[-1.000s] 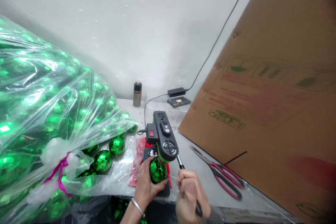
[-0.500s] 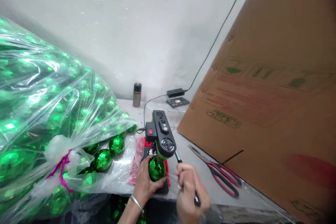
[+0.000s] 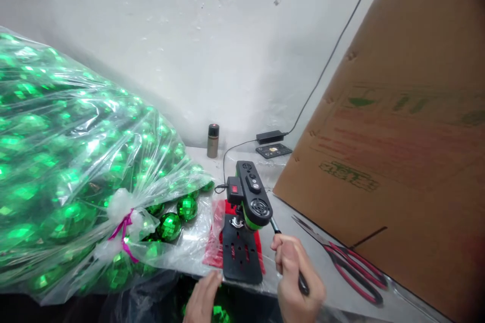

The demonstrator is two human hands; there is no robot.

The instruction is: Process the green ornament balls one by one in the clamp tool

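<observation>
My right hand (image 3: 299, 277) is wrapped round the black-gripped lever (image 3: 303, 283) of a small black-and-green bench drill press (image 3: 254, 194). Its slotted black base plate (image 3: 242, 257) is bare and rests on red plastic sheet (image 3: 214, 252). At the table's front edge, left of the base, my left hand (image 3: 203, 295) has its fingers stretched out; its palm side is hidden. Just below those fingers shows a shiny green faceted ball (image 3: 220, 314), partly cut off by the frame. Whether the hand touches it I cannot tell.
A large clear bag (image 3: 87, 161) of green balls, tied with pink ribbon (image 3: 124, 234), fills the left. Red-handled scissors (image 3: 352, 267) lie beside a big cardboard box (image 3: 397, 136). Behind stand a bottle (image 3: 212, 141), a power adapter (image 3: 270, 136) and a phone (image 3: 273, 150).
My left hand has moved down off the drill press's base, and the green ball it held there is gone from under the head. My right hand stays on the lever. The view has shifted left.
</observation>
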